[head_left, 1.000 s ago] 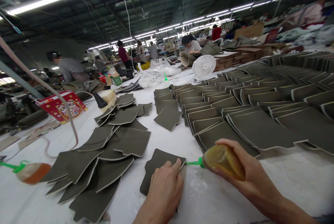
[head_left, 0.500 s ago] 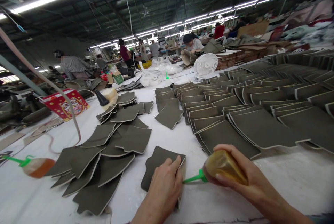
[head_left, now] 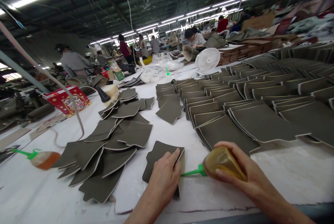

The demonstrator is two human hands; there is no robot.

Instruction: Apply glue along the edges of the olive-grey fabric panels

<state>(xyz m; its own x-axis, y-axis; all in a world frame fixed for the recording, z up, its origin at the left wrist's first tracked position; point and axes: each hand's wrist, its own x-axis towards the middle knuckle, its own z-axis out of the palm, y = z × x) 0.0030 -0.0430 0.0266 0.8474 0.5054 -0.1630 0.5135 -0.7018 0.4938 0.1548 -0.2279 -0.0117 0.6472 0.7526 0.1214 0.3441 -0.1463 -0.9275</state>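
Note:
My left hand (head_left: 164, 178) lies flat on a dark olive cut piece (head_left: 157, 153) on the white table (head_left: 292, 178), fingers stretched forward and pressing it down. My right hand (head_left: 242, 175) is wrapped around a squeezable amber glue bottle (head_left: 223, 164) with a green nozzle. The nozzle tip touches the right edge of the piece, just beside my left fingers.
Loose olive pieces (head_left: 112, 144) overlap to the left. Neat overlapping rows of pieces (head_left: 242, 105) fill the right. A second glue bottle (head_left: 43, 159) lies at the far left near a hanging hose (head_left: 65, 95). A white fan (head_left: 208, 60), a red box (head_left: 66, 99) and several workers stand beyond.
The nozzle has moved down along the piece's right edge toward me. My left hand stays on the piece. The view has shifted slightly.

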